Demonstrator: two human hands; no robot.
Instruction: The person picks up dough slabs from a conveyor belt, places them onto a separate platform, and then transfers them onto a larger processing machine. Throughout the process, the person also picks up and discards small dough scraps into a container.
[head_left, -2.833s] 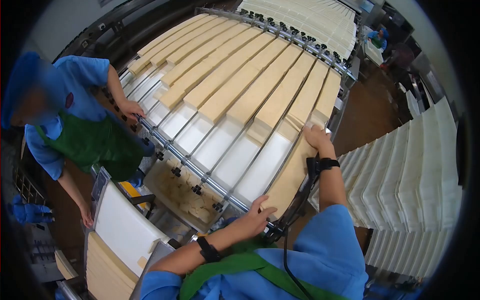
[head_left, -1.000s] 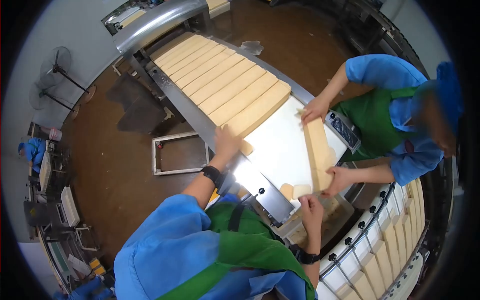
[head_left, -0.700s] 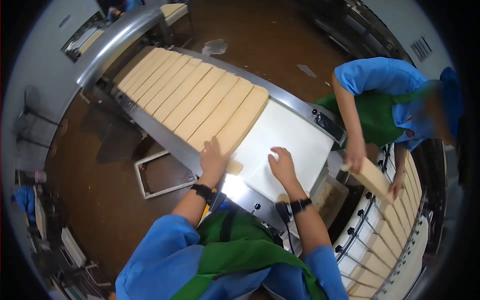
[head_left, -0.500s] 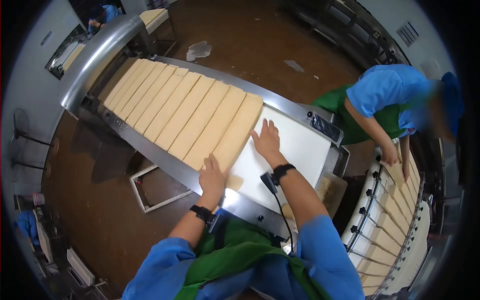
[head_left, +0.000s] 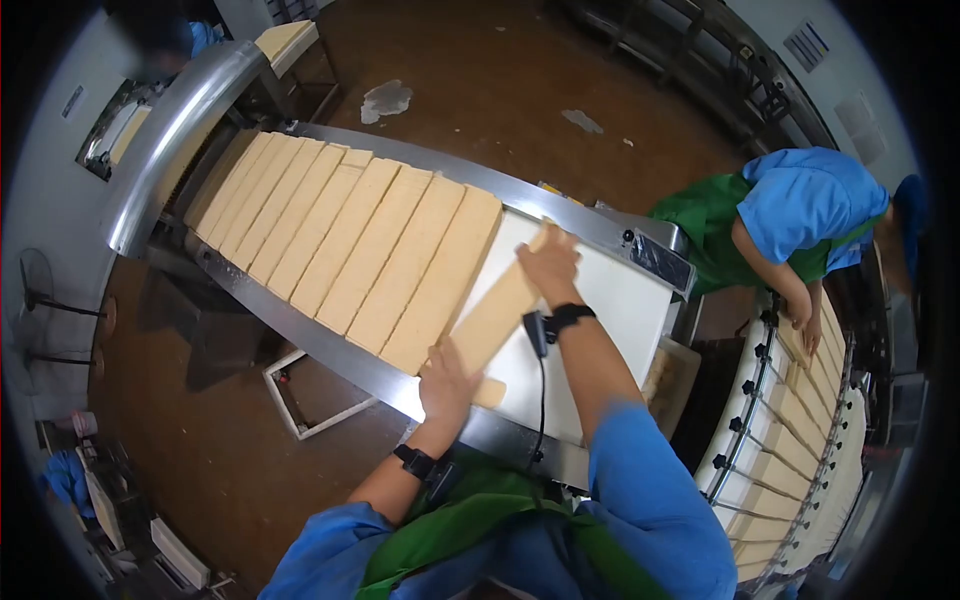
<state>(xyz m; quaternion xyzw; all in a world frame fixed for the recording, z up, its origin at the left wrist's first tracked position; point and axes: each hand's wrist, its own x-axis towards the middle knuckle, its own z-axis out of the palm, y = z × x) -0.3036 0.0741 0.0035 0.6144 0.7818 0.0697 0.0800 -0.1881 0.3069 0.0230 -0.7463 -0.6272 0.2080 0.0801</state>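
Note:
A long, flat beige strip [head_left: 493,319], like sponge cake or dough, lies slantwise over the white belt [head_left: 625,310]. My right hand [head_left: 550,265] is wrapped over its far end. At the near end, my left hand [head_left: 447,388] grips the strip, its fingers partly hidden. A small beige offcut [head_left: 490,393] rests on the belt just right of my left hand. Left of the held strip, a row of similar strips [head_left: 370,245] lies side by side, separated by narrow cut lines. A gap shows the belt between the row and the held strip's far end.
A metal hood [head_left: 185,140] arches over the conveyor's far left end. Steel rails [head_left: 300,305] edge the belt. At right, a co-worker [head_left: 800,215] bends over a second conveyor [head_left: 765,460] carrying beige strips. A bin [head_left: 672,375] stands between the conveyors.
The end strip has come away from the row, shifted right and turned slightly. My right hand has moved from the bare belt onto its far end. My left hand has moved right and nearer.

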